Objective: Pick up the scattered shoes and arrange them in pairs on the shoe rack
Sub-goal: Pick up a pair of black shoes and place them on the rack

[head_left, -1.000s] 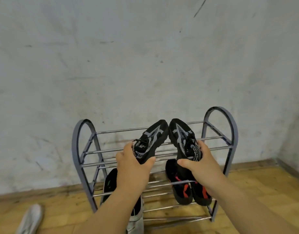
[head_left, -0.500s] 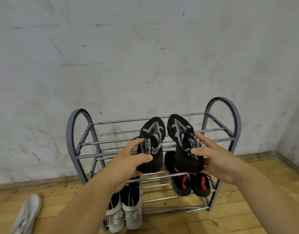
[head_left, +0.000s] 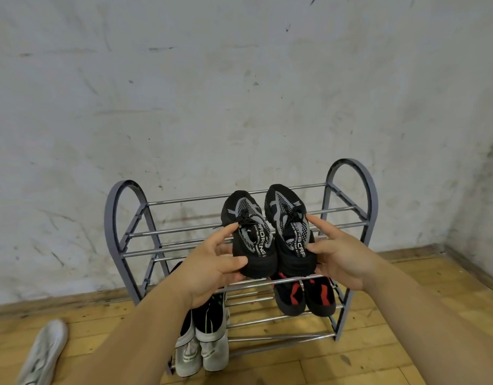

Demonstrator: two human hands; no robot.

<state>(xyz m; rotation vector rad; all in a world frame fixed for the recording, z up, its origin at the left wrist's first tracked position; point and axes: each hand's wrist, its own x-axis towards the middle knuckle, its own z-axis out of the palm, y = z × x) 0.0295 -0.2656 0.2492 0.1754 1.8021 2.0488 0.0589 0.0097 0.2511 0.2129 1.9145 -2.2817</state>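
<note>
Basically both hands are setting a black-and-grey pair on the top tier of the shoe rack (head_left: 351, 173). Left hand (head_left: 212, 269) pinches the heel of the left black shoe (head_left: 249, 234), thumb under, index finger along its side; right hand (head_left: 342, 259) grips the heel of the right black shoe (head_left: 289, 232) likewise. Toes point at the wall, soles on the rails, shoes touching side by side, held by the heels probably to square them up as a pair. Lower tier: red-and-black pair (head_left: 306, 298) on the right, white-and-black pair (head_left: 203, 340) on the left, heels hanging off the front. One white shoe (head_left: 42, 354) lies on the wooden floor (head_left: 378, 357), well apart from the rack, so the task isn't finished; its mate isn't visible.
</note>
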